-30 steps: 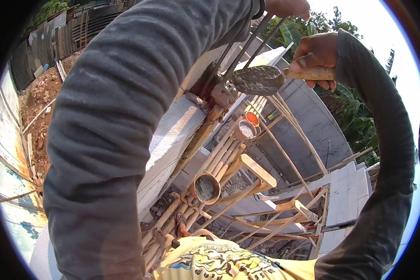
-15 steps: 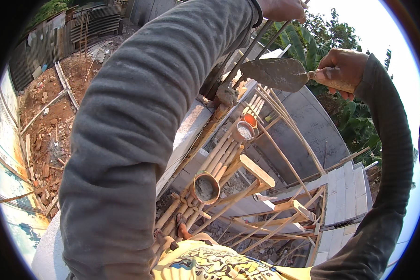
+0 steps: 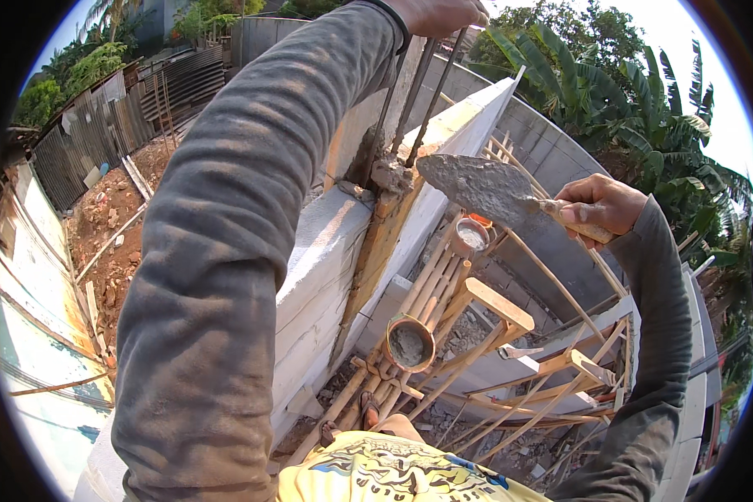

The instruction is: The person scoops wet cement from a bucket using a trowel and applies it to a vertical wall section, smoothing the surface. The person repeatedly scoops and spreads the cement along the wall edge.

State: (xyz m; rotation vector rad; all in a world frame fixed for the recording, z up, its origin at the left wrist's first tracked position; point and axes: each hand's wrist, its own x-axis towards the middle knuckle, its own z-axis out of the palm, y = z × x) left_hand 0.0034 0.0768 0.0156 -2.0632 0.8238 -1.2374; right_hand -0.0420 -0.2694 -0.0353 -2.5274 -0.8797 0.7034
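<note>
My right hand [image 3: 601, 207] is closed round the wooden handle of a trowel [image 3: 485, 188]. Wet grey mortar coats its blade, whose tip points left at a lump of mortar [image 3: 391, 176] around the feet of upright steel rods [image 3: 408, 100]. At the top edge my left hand [image 3: 443, 13] curls over the upper part of these rods; the frame cuts off part of it. Beneath the mortar lump, a timber board [image 3: 368, 259] runs down against the end of a white block wall [image 3: 322, 251].
Below, bamboo poles [image 3: 431, 293] form a scaffold under my feet. On it stand a bucket of mortar [image 3: 411, 344] and another bucket [image 3: 470, 238] farther off. A wooden trestle [image 3: 500, 305] is beside them. Rubble-strewn soil [image 3: 113, 222] lies left, banana plants [image 3: 627, 109] at the far right.
The trowel has come lower, and its blade now shows a thick mortar layer. My view has tilted up, showing more of the far walls and plants. My left hand stays at the rods.
</note>
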